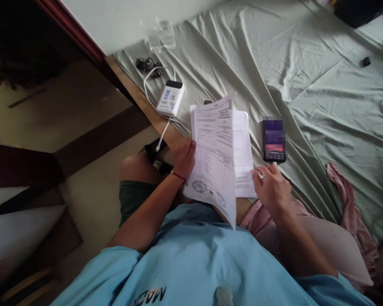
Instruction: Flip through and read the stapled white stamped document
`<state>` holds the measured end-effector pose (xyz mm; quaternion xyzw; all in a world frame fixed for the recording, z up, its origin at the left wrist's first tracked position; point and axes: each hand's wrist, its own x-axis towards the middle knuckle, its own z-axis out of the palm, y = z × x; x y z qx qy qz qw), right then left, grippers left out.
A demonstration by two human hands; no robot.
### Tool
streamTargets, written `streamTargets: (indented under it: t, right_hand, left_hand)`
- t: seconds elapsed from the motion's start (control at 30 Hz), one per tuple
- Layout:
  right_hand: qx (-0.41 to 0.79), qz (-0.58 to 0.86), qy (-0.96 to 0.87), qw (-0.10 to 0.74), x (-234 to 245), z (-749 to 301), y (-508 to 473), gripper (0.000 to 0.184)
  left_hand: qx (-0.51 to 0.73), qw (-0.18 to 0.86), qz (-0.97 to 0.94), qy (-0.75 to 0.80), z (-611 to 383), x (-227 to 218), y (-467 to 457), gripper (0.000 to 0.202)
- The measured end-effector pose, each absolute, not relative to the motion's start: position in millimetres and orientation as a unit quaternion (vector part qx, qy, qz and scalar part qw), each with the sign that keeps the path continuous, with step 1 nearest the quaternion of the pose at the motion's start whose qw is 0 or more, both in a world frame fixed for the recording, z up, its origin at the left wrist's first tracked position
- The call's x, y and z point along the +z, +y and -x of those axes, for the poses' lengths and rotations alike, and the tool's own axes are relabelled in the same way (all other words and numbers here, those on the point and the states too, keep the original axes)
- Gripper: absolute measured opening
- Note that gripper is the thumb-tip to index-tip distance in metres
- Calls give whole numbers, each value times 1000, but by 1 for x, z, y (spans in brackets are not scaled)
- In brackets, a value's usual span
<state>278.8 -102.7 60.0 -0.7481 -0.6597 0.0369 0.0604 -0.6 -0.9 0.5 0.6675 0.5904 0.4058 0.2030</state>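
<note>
At the far left, bare floor [92, 140] is showing beside the wooden bed edge [137, 91]. Just inside that edge a white power bank [170, 97] is lying on the green sheet [322, 97], its white cable [162, 137] trailing off the bed edge toward the person's knee, probably kept there so it is in easy reach. Behind it, against the wall, a clear glass [167, 33] is standing.

The left hand [184, 159] is closing its grip on the left edge of the printed papers [218, 153], thumb on top, holding the sheets up over the lap so the text faces the camera. The papers are folding along a middle crease, the front sheet hanging toward the blue shirt [191, 259].

The right hand [272, 187] is pinching the lower right edge of the back sheet, fingers curled shut on it, steadying that side. Just beyond it a phone [273, 140] is lying screen-up on the sheet, and a pink cloth [351, 208] is lying bunched at the right.
</note>
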Motion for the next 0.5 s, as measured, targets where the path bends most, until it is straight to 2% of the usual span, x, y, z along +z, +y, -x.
streamTargets:
  t: [0.1, 0.3, 0.5]
  right_hand:
    - [56, 742, -666, 58, 60, -276, -103, 29]
    - [109, 726, -667, 124, 54, -279, -102, 14]
    - [101, 704, -678, 184, 53, -278, -104, 20]
  left_hand:
    - [398, 191, -675, 591, 1, 4, -3, 61]
    - [407, 211, -670, 584, -2, 9, -3, 55]
    - [394, 195, -681, 585, -3, 9, -2, 45]
